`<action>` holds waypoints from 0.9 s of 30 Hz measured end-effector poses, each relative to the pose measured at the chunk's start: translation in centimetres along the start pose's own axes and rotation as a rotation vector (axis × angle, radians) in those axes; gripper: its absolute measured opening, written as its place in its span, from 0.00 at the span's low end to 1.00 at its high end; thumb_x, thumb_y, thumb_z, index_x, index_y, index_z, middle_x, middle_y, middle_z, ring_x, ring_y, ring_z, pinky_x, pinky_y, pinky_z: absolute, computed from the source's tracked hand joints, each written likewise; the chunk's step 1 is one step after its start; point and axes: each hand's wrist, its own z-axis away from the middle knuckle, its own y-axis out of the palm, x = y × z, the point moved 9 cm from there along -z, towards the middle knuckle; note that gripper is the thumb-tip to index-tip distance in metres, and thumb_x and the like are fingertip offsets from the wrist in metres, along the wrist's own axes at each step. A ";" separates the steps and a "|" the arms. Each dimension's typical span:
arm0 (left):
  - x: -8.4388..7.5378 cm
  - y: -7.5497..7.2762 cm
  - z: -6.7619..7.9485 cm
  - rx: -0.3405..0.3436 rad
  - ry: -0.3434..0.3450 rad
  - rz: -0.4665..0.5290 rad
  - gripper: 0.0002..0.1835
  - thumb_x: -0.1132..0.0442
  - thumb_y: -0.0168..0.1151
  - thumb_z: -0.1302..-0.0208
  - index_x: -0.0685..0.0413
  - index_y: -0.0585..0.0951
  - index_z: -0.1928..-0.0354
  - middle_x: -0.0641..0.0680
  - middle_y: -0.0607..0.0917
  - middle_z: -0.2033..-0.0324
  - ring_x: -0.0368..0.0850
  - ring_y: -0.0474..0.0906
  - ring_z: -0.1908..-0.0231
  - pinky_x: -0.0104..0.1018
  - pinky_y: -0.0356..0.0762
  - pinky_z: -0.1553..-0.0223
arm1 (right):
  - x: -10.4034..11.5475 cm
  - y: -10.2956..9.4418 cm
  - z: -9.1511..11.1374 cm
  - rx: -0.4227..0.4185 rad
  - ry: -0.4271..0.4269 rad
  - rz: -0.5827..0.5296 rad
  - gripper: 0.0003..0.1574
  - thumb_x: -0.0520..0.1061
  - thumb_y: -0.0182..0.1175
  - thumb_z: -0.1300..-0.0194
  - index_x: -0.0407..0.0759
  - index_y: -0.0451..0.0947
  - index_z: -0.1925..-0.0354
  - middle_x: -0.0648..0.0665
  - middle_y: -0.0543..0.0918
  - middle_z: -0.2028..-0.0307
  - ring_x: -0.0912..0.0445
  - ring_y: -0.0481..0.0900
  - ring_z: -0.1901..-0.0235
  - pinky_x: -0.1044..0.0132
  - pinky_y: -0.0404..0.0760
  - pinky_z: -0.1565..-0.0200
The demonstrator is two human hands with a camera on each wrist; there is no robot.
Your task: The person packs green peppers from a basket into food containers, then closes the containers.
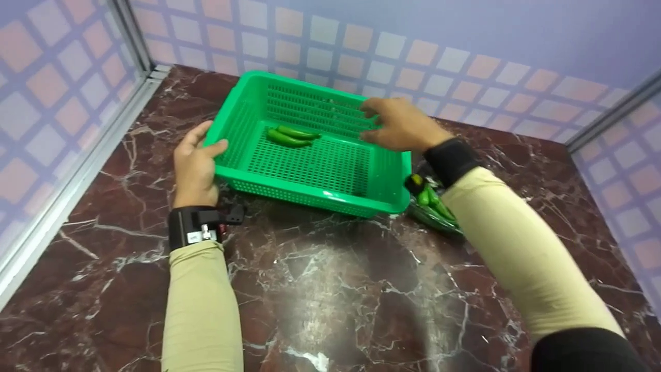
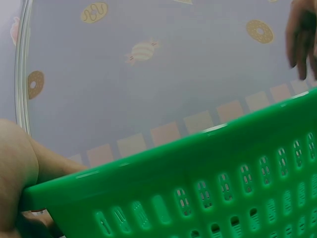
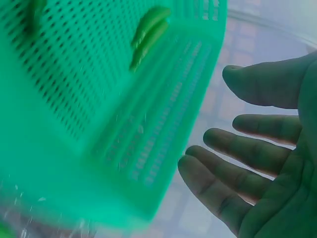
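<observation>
A green perforated plastic basket [image 1: 289, 198] is tilted on the dark marbled surface. My left hand [image 1: 196, 165] grips its left end, thumb over the rim and fingers outside. Two long green chili peppers [image 1: 289, 138] lie side by side on the basket floor. Over the basket's right end hovers my right hand [image 1: 405, 124], holding nothing. In the right wrist view its fingers [image 3: 247, 151] are spread and loosely bent beside the rim. A dark green shape [image 3: 34, 17] shows blurred on the basket floor there.
More green chili peppers [image 1: 436, 205] lie in clear plastic right of the basket, partly behind my right forearm. A small black and yellow piece [image 1: 414, 183] sits by them. Patterned walls [image 1: 320, 36] stand behind and at both sides, with a metal strip [image 1: 77, 175] along the left edge.
</observation>
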 end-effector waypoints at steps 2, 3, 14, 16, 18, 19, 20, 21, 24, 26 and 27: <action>0.1 0.1 0.2 0.011 -0.012 -0.008 0.29 0.76 0.58 0.28 0.60 0.70 0.26 0.47 0.79 0.48 0.43 0.78 0.50 0.31 0.84 0.49 | 1.3 1.0 -1.6 0.038 -0.023 0.028 0.40 0.48 0.61 0.26 0.39 0.62 0.23 0.35 0.72 0.27 0.40 0.73 0.29 0.42 0.74 0.27; 0.2 0.1 0.3 0.011 -0.015 -0.018 0.29 0.75 0.58 0.28 0.59 0.70 0.26 0.47 0.78 0.48 0.43 0.78 0.50 0.31 0.84 0.48 | 1.9 1.7 -2.4 0.057 -0.039 0.042 0.40 0.48 0.60 0.25 0.39 0.61 0.22 0.35 0.71 0.26 0.40 0.72 0.28 0.43 0.72 0.26; 2.1 1.8 1.9 0.020 -0.001 -0.087 0.29 0.75 0.57 0.28 0.60 0.69 0.25 0.54 0.78 0.39 0.44 0.79 0.49 0.39 0.81 0.39 | 4.3 8.1 -8.0 0.177 -0.174 0.167 0.29 0.46 0.57 0.22 0.42 0.72 0.27 0.40 0.76 0.28 0.43 0.72 0.27 0.47 0.73 0.26; 2.5 2.0 2.4 0.025 -0.012 -0.086 0.29 0.74 0.57 0.27 0.60 0.69 0.25 0.57 0.77 0.35 0.46 0.78 0.47 0.41 0.80 0.37 | 4.2 9.4 -8.1 0.209 -0.180 0.170 0.29 0.48 0.58 0.22 0.42 0.73 0.28 0.39 0.77 0.29 0.42 0.74 0.29 0.46 0.74 0.27; 2.8 2.3 2.8 0.038 -0.024 -0.088 0.29 0.74 0.56 0.27 0.59 0.69 0.25 0.59 0.75 0.32 0.48 0.77 0.44 0.42 0.78 0.35 | 3.9 10.5 -8.1 0.239 -0.183 0.176 0.27 0.51 0.59 0.23 0.40 0.78 0.33 0.37 0.81 0.34 0.42 0.79 0.35 0.47 0.78 0.31; 2.8 2.5 3.0 0.047 -0.029 -0.101 0.29 0.74 0.57 0.26 0.59 0.69 0.25 0.60 0.74 0.30 0.48 0.76 0.43 0.42 0.77 0.34 | 3.7 10.9 -8.0 0.241 -0.183 0.181 0.27 0.53 0.60 0.23 0.39 0.80 0.35 0.37 0.83 0.37 0.42 0.81 0.37 0.47 0.80 0.34; 2.8 2.7 3.1 0.053 -0.030 -0.111 0.29 0.73 0.57 0.26 0.58 0.69 0.25 0.60 0.73 0.29 0.47 0.76 0.42 0.41 0.76 0.33 | 3.5 11.0 -8.0 0.233 -0.187 0.185 0.26 0.53 0.62 0.24 0.39 0.82 0.37 0.37 0.85 0.40 0.42 0.83 0.40 0.47 0.82 0.36; 2.6 2.9 3.2 0.059 -0.027 -0.118 0.29 0.73 0.57 0.26 0.58 0.69 0.25 0.60 0.72 0.28 0.47 0.75 0.41 0.41 0.75 0.32 | 3.4 11.0 -8.0 0.217 -0.188 0.185 0.24 0.52 0.63 0.25 0.39 0.84 0.40 0.37 0.87 0.42 0.43 0.84 0.43 0.48 0.84 0.39; 2.0 3.1 3.2 0.059 -0.008 -0.126 0.29 0.73 0.57 0.26 0.58 0.69 0.25 0.60 0.72 0.28 0.47 0.75 0.41 0.42 0.75 0.32 | 3.6 10.6 -8.2 0.158 -0.207 0.200 0.16 0.46 0.66 0.28 0.39 0.88 0.48 0.40 0.90 0.52 0.47 0.86 0.54 0.53 0.86 0.48; 1.6 3.0 3.2 0.051 -0.002 -0.115 0.29 0.73 0.57 0.27 0.58 0.69 0.25 0.60 0.73 0.29 0.48 0.76 0.42 0.43 0.77 0.33 | 4.0 10.3 -8.3 0.138 -0.213 0.208 0.11 0.40 0.65 0.32 0.38 0.88 0.54 0.42 0.87 0.61 0.50 0.80 0.64 0.59 0.81 0.58; 1.5 3.0 3.2 0.050 -0.004 -0.109 0.29 0.73 0.57 0.27 0.58 0.69 0.26 0.60 0.74 0.30 0.48 0.77 0.42 0.44 0.77 0.33 | 4.1 10.2 -8.4 0.138 -0.207 0.208 0.08 0.40 0.66 0.32 0.38 0.88 0.57 0.44 0.84 0.65 0.52 0.76 0.68 0.60 0.77 0.62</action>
